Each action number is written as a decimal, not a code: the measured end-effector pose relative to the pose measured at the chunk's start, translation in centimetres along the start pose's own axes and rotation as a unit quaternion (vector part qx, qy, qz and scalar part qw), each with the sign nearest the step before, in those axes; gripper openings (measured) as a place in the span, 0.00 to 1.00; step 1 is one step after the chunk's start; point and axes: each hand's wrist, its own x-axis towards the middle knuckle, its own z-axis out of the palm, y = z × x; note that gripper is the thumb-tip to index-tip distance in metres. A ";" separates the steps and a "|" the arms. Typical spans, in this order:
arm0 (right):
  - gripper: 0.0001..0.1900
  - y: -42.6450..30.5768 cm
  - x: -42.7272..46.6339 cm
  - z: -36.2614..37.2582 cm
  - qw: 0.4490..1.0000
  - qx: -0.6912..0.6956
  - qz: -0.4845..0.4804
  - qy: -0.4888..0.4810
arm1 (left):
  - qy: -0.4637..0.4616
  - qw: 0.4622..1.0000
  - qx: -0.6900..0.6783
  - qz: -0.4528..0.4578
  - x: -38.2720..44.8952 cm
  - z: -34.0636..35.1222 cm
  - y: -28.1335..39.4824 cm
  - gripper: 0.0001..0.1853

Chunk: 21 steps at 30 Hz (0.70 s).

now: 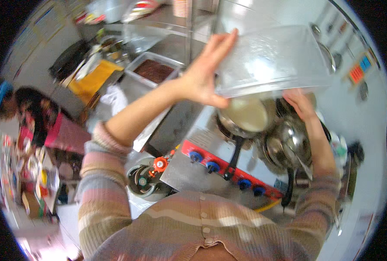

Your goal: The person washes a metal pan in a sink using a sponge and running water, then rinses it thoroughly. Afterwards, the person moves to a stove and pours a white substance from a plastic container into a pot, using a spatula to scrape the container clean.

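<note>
In front of me, both hands hold up a clear plastic container (271, 62) with a bright glare on its side. My left hand (209, 71) grips its left edge, thumb at the lower corner and fingers spread along the side. My right hand (299, 102) is against its lower right edge, with the fingertips partly hidden. Below the container stands a metal saucepan (235, 127) with a pale, creamy liquid in it and a black handle turned towards me. Beside it, to the right, a shiny metal pan (288, 140) has a long utensil lying across it.
The gas stove's red panel (227, 168) has several blue knobs. A gas cylinder (147, 182) with an orange regulator (160, 164) stands at its left. Farther left are a plastic tub of brown contents (154, 70) and a person in pink (66, 132). Utensils (327, 55) hang on the right wall.
</note>
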 end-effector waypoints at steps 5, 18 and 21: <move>0.15 -3.3 -0.5 2.3 0.997 -0.029 0.026 0.061 | 0.125 0.948 -0.189 -0.223 -3.4 1.3 -3.6 0.57; 0.06 -6.0 4.2 1.7 0.987 -0.083 0.110 0.084 | 0.311 0.636 -0.549 -0.445 -2.1 5.7 -10.3 0.42; 0.04 -7.0 3.7 1.0 0.982 -0.086 0.135 0.103 | 0.253 0.551 -0.652 -0.455 -1.1 7.3 -8.9 0.45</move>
